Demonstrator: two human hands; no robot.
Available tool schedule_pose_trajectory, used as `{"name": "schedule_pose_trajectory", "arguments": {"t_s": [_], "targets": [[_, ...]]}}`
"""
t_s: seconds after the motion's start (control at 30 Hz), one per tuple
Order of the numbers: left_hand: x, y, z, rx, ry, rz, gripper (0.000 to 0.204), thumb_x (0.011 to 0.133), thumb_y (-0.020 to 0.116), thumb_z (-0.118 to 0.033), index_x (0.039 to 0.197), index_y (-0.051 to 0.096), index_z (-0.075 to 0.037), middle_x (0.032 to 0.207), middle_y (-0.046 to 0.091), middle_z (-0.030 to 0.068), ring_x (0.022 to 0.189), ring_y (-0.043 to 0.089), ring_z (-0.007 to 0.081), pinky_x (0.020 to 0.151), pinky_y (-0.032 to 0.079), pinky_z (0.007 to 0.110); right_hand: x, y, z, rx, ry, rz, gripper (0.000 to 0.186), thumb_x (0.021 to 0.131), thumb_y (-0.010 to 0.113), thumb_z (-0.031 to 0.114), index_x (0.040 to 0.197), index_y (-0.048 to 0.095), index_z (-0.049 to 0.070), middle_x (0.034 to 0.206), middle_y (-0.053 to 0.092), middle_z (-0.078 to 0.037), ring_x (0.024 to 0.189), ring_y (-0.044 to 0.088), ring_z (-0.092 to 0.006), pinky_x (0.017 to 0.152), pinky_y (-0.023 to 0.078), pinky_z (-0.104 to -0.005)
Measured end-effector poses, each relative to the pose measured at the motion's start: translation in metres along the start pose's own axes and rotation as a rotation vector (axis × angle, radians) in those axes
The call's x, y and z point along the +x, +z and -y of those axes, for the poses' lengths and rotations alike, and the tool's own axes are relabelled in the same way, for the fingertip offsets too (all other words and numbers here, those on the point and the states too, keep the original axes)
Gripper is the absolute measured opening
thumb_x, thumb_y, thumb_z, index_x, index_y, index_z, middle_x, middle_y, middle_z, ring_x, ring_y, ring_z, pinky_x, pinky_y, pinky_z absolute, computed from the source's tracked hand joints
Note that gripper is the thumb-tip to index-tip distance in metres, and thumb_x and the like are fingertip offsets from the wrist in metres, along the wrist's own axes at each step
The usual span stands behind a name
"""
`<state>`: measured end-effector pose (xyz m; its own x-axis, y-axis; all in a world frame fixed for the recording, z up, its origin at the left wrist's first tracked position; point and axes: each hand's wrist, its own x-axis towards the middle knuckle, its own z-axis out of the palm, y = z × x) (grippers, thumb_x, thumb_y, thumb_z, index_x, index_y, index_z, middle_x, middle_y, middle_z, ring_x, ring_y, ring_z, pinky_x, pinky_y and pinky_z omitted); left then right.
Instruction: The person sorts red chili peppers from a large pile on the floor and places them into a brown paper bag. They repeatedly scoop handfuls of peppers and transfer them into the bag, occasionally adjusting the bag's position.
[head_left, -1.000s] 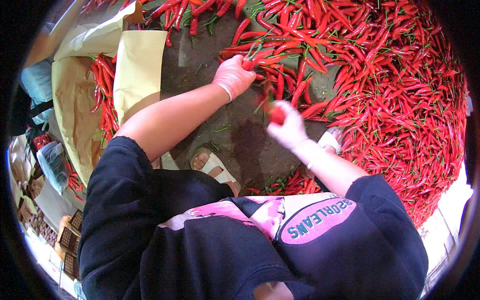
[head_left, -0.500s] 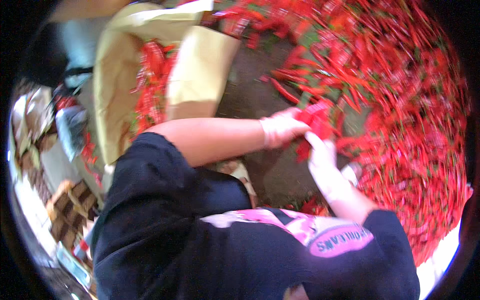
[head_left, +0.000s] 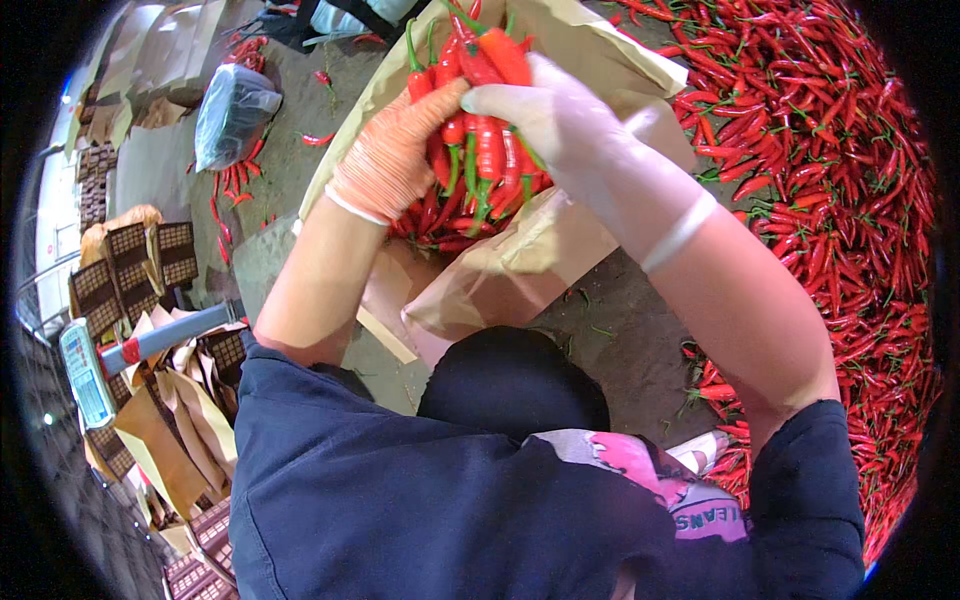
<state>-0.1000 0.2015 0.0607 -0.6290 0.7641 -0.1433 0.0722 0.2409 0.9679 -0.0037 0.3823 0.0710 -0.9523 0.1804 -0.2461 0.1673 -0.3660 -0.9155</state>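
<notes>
Both hands hang over an opened brown paper-lined container (head_left: 530, 255) with red chili peppers (head_left: 430, 225) lying inside. My left hand (head_left: 395, 150), in an orange-striped glove, closes round one side of a bunch of red chili peppers (head_left: 488, 58) with green stems. From the other side my right hand (head_left: 555, 110), in a thin whitish glove, grips the same bunch. The thumbs nearly meet in front of it. Stems stick out both above and below the hands. Some fingers are hidden behind the peppers.
A large heap of red chili peppers (head_left: 790, 180) spreads along the right. At left are a bluish plastic bag (head_left: 235, 115) with loose peppers around it, a scale with a grey post (head_left: 175, 335), folded brown paper (head_left: 160, 440) and dark woven-patterned boxes (head_left: 125, 265).
Both hands, holding peppers, have moved left from beside the heap to above the paper-lined container. My view has turned too, so the container now sits ahead of me.
</notes>
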Motion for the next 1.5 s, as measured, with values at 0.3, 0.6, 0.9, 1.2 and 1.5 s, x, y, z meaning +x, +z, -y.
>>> {"name": "schedule_pose_trajectory", "arguments": {"t_s": [0.3,0.6,0.9,1.2,1.5], "targets": [[-0.015,-0.075,0.047,0.756,-0.469,0.020,0.060,0.082,0.075,-0.034,0.129,0.058,-0.001,0.120,0.067,0.0178,0.111,0.064,0.0278,0.096,0.049,0.036,-0.019,-0.005,-0.047,-0.305,0.425,0.074,0.067,0.093,0.064,0.034,0.145,0.041,-0.001,0.134,0.057,-0.014,0.117,0.058,-0.0226,0.101,0.046,-0.0375],[-0.039,0.015,0.121,1.583,-0.036,0.288,0.066,0.090,0.059,-0.044,0.148,0.041,-0.017,0.153,0.038,0.0166,0.141,0.034,0.0382,0.119,0.019,0.054,-0.197,-0.241,-0.001,-0.259,0.034,-0.514,0.034,0.097,0.050,0.015,0.125,0.064,0.001,0.114,0.069,-0.008,0.102,0.064,-0.0171,0.096,0.046,-0.0311],[0.006,-0.011,0.114,1.816,-0.460,0.784,0.074,0.095,0.049,-0.048,0.158,0.017,-0.024,0.165,0.011,0.0109,0.149,0.018,0.0360,0.119,0.022,0.051,-0.373,-0.321,-0.102,-1.282,0.650,-0.376,0.031,0.090,0.055,0.034,0.099,0.071,0.008,0.103,0.069,-0.019,0.099,0.065,-0.0344,0.089,0.051,-0.0442],[0.067,0.204,-0.090,0.985,0.571,0.321,0.014,0.089,0.061,-0.019,0.095,0.066,-0.007,0.094,0.067,0.0177,0.093,0.065,0.0355,0.081,0.053,0.042,-0.343,-0.269,-0.173,-0.943,1.140,-0.820,0.052,0.078,0.069,0.027,0.122,0.053,0.003,0.111,0.068,-0.021,0.108,0.066,-0.0351,0.092,0.052,-0.0464],[0.017,0.438,0.077,0.695,0.469,1.001,0.031,0.090,0.058,-0.032,0.109,0.062,-0.007,0.092,0.069,0.0189,0.085,0.067,0.0378,0.077,0.054,0.048,-0.394,-0.353,-0.136,-0.693,1.065,-0.275,0.035,0.079,0.069,0.034,0.093,0.068,0.002,0.089,0.071,-0.012,0.084,0.065,-0.0228,0.078,0.051,-0.0375]]}}
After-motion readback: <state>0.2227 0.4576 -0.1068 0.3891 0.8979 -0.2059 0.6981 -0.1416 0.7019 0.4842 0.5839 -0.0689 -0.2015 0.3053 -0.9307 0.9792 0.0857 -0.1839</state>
